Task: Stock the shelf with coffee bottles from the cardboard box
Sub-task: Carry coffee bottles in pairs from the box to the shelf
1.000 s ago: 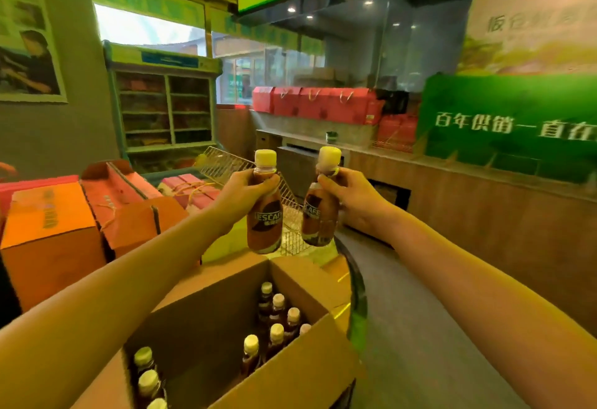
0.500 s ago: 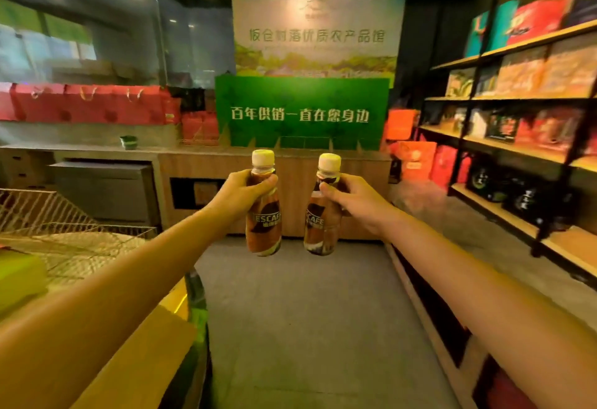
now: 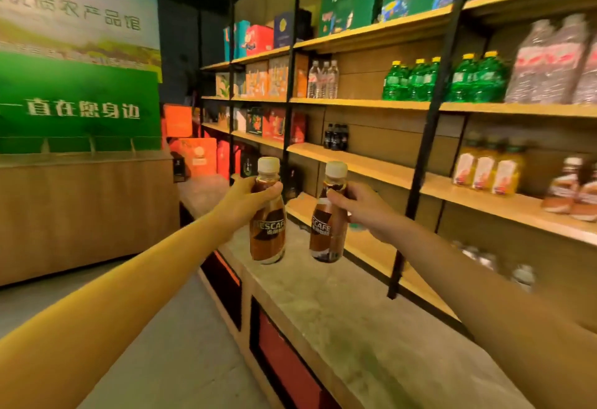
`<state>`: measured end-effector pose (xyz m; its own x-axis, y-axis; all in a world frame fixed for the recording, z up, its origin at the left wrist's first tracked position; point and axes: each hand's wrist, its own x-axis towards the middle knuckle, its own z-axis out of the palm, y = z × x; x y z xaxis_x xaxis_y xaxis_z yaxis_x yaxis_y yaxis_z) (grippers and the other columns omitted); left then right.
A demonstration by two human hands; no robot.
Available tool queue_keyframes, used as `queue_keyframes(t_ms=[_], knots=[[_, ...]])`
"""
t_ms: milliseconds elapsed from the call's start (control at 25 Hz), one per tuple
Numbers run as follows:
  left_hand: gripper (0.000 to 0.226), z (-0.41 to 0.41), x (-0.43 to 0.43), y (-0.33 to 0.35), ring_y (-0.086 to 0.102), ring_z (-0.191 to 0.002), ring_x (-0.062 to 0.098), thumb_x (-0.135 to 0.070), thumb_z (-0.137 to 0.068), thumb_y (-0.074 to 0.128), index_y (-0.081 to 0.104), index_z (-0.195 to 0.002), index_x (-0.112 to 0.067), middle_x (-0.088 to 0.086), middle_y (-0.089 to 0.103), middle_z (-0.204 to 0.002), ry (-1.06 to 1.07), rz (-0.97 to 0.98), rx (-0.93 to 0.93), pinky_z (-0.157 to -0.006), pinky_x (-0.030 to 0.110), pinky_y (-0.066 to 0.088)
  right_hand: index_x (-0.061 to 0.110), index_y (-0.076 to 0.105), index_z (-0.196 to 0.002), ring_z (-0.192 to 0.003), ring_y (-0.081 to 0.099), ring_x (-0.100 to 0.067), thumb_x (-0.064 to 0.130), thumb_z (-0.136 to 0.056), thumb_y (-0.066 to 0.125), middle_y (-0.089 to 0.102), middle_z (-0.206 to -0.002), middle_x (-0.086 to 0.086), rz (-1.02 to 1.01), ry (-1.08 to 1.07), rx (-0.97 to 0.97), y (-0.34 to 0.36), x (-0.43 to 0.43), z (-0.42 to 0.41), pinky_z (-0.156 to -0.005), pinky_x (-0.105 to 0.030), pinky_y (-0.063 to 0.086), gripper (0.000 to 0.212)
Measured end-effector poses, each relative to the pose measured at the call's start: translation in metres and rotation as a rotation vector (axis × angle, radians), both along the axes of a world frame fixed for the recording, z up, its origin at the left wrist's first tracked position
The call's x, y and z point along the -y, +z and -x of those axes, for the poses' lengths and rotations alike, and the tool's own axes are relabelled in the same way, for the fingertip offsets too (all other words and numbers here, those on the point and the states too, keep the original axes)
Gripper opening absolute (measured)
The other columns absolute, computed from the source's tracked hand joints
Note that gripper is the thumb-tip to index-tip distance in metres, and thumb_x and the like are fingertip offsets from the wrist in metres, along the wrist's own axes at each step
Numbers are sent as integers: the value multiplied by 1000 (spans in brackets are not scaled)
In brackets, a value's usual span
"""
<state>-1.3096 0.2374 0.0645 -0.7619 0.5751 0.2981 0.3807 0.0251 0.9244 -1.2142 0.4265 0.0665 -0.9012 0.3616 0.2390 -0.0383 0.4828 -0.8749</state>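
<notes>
Before a tall store shelf, a person stands with both arms stretched out, each hand carrying one coffee bottle. The left hand is wrapped round the shoulder of the left bottle, just under its pale cap. The right hand grips the right bottle the same way. Both bottles hang upright in the air, near each other but not touching, above a grey stone ledge at the foot of the shelf. The cardboard box is out of sight.

Far to the right, on a lower board, a few matching coffee bottles stand just beside a row of orange juice bottles. That looks the likely spot for these two.

Risks, as I judge them:
- Each grip is high, so a bottle could swing or slip and fall onto the hard ledge.
- With both hands full, neither can steady the row.
- A black post stands between the hands and that spot and could be clipped.
- Setting a bottle down carelessly could topple the juice or the coffee standing there.
</notes>
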Motion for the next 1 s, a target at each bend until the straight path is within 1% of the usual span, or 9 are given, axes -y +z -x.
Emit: queue_keyframes(t_ms=[120,240,360,440,560,640,720,840,1000], knots=[[11,-43,-105,-1,59,-92,19,-23,-93,53,57,-101,-17,2,62,-93,-110,-10,33,-85,33,45,13,53,-122,-109,57,-20,29,-94,52,61,-113,-3,-25,-144,28,1,-89,-65,-96,-37,47,33],[24,-81,-191,0,54,-89,14,-28,-93,52,54,-113,-15,-1,58,-96,-217,23,42,-83,30,41,16,55,-116,-96,59,-14,27,-95,50,61,-102,1,-7,-247,20,0,-153,-125,-74,-22,48,24],[14,-109,-260,-2,53,-82,9,-27,-93,53,54,-103,-17,-7,58,-88,-332,4,47,-74,24,41,15,53,-115,-89,58,-8,27,-96,49,60,-98,5,-7,-346,40,-1,-197,-168,-65,-17,45,22],[11,-127,-309,-5,54,-78,4,-27,-92,54,56,-99,-19,-9,58,-85,-433,8,61,-63,19,40,11,54,-118,-94,59,-13,27,-96,49,61,-103,2,-18,-431,58,-5,-229,-195,-66,-17,45,28],[28,-144,-372,-7,57,-91,13,-31,-91,54,54,-115,-15,-5,60,-95,-572,66,45,-73,24,44,11,53,-118,-89,59,-7,27,-96,49,61,-104,0,-28,-532,67,-8,-271,-222,-65,-17,45,29],[25,-151,-413,-7,55,-95,14,-32,-92,54,52,-113,-17,-4,59,-99,-667,77,24,-78,27,45,14,53,-114,-87,58,-5,28,-96,49,60,-99,4,-20,-602,60,-9,-300,-234,-64,-16,45,23],[17,-156,-453,-3,56,-90,12,-29,-92,53,51,-106,-19,-5,58,-96,-742,62,-7,-73,24,45,16,54,-111,-91,58,-9,28,-96,48,61,-98,5,-47,-663,72,-6,-329,-241,-65,-16,47,21],[16,-164,-510,4,56,-82,7,-27,-92,53,52,-105,-18,-6,58,-93,-826,57,-76,-69,20,45,25,53,-93,-82,57,0,26,-96,47,60,-89,12,-83,-751,66,3,-370,-248,-59,-10,46,7],[29,-176,-579,10,58,-94,14,-29,-92,53,54,-116,-12,-1,60,-101,-940,94,-120,-69,18,45,21,54,-100,-84,60,-3,26,-96,47,62,-91,10,-19,-823,8,8,-419,-265,-69,-19,49,9]])
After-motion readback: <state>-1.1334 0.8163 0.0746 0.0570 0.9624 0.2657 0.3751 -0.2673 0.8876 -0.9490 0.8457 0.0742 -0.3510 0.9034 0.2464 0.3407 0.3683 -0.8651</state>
